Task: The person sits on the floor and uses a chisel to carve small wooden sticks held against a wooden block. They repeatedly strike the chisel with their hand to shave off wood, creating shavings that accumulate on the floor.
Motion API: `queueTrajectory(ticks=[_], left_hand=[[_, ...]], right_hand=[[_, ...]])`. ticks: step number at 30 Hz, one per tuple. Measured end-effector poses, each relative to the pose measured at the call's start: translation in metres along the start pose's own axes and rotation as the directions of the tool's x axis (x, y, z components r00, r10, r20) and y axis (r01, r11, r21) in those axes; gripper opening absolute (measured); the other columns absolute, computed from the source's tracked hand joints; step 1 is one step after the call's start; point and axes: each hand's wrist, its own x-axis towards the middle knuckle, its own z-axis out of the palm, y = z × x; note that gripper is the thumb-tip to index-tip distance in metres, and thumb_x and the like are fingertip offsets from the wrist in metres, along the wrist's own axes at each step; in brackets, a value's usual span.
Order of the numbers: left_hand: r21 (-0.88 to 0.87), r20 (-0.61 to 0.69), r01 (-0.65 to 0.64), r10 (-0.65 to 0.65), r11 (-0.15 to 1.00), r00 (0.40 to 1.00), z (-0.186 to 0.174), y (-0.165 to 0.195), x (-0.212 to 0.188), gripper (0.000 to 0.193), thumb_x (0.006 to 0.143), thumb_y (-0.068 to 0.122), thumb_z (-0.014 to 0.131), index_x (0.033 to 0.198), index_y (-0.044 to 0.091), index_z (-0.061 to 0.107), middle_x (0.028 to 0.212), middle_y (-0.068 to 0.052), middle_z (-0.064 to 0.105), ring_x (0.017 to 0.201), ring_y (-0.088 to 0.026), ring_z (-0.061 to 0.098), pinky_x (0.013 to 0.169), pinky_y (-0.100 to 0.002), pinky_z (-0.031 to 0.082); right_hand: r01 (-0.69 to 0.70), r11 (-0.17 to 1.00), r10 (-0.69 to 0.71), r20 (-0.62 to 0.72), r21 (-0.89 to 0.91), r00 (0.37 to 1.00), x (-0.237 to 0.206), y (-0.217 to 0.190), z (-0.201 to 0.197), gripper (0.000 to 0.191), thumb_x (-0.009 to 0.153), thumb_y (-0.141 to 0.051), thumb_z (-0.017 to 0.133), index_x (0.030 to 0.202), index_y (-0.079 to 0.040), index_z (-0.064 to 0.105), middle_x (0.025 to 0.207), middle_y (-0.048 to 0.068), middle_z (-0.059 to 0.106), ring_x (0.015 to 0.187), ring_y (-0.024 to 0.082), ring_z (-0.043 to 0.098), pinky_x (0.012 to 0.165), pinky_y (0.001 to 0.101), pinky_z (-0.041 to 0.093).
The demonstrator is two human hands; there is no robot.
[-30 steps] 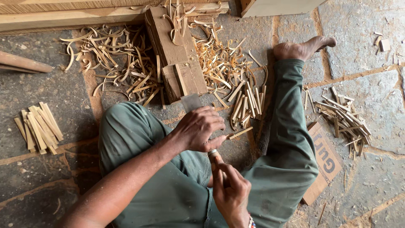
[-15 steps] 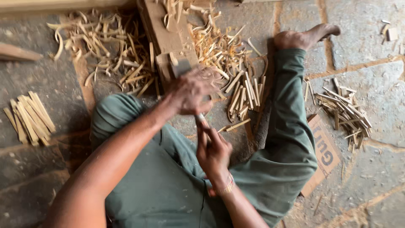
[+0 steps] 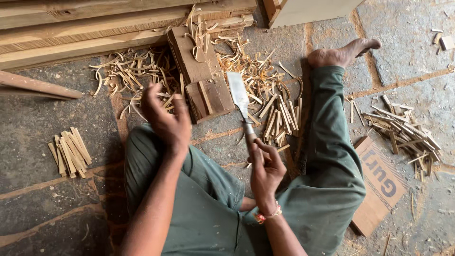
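On the stone floor, the right hand [image 3: 265, 173] now grips a raised chisel [image 3: 241, 102], while the left hand [image 3: 166, 118] has lifted away, apparently empty, beside the wooden block [image 3: 199, 78].

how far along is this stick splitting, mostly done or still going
Some is done: a neat bundle of cut sticks lies to the left, more split sticks lie by the wooden block, amid curled shavings. In hand: the right hand holds a broad-bladed knife raised over the block; the left hand hovers open, empty. Left: probably the rough pile of strips on the right.
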Motion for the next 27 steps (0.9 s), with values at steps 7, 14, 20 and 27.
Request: queueTrajectory(ticks=[7, 14, 20, 27], left_hand=[[0.333, 0.394, -0.086, -0.056, 0.939, 0.917, 0.032, 0.011, -0.011, 0.030, 0.092, 0.032, 0.076, 0.100, 0.004, 0.068, 0.080, -0.013, 0.071, 0.070, -0.027, 0.069, 0.066, -0.044, 0.053], [0.392, 0.453, 0.064, -0.253, 0.918, 0.855, 0.040, 0.007, -0.003, 0.017, 0.091, 0.016, 0.069, 0.078, 0.005, 0.072, 0.066, -0.012, 0.070, 0.059, -0.024, 0.067, 0.062, -0.043, 0.052], [0.478, 0.479, 0.145, -0.395, 0.867, 0.784, 0.041, 0.012, 0.002, 0.022, 0.093, 0.015, 0.067, 0.073, 0.007, 0.069, 0.065, -0.010, 0.069, 0.056, -0.022, 0.067, 0.059, -0.041, 0.052], [0.461, 0.496, 0.055, -0.309, 0.886, 0.811, 0.043, 0.018, 0.003, 0.026, 0.094, 0.019, 0.069, 0.071, 0.006, 0.068, 0.063, -0.013, 0.068, 0.056, -0.023, 0.065, 0.057, -0.042, 0.051]], right_hand=[[-0.048, 0.998, 0.048, -0.013, -0.050, 0.999, -0.005, 0.004, -0.013, 0.022, 0.098, -0.012, 0.074, 0.115, 0.001, 0.076, 0.075, 0.002, 0.070, 0.066, 0.003, 0.057, 0.056, 0.0208, 0.041], [0.039, 0.999, -0.040, 0.023, 0.035, 0.999, -0.004, -0.001, -0.013, 0.021, 0.099, -0.013, 0.072, 0.115, 0.002, 0.073, 0.097, 0.001, 0.076, 0.083, 0.001, 0.065, 0.065, 0.0186, 0.051], [-0.031, 0.999, 0.031, -0.005, -0.045, 1.000, -0.003, -0.004, -0.016, 0.021, 0.097, -0.012, 0.073, 0.113, 0.001, 0.075, 0.080, 0.001, 0.073, 0.069, 0.001, 0.061, 0.055, 0.0187, 0.045], [0.002, 0.996, -0.003, -0.006, -0.093, 1.000, -0.003, -0.008, -0.016, 0.020, 0.098, -0.012, 0.073, 0.113, 0.000, 0.076, 0.077, -0.003, 0.069, 0.067, -0.001, 0.053, 0.054, 0.0183, 0.038]])
